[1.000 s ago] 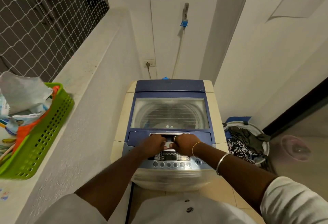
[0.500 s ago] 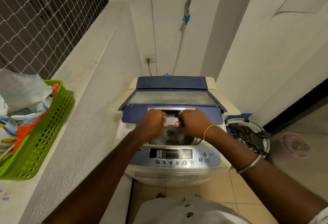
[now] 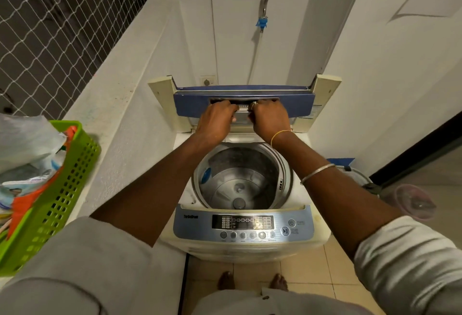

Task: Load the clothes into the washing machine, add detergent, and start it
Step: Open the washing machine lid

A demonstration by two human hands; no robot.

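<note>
lid swung up, drum open
left hand and right hand grip the lid's handle; shut a second ago, it now bares an empty drum awaiting clothes from the floor basket.

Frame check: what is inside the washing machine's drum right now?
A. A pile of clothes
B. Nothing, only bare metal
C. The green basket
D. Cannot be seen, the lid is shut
B: the left hand and right hand grip the lid, which is raised, and the drum shows bare metal to its bottom, with no clothes in it.
</note>
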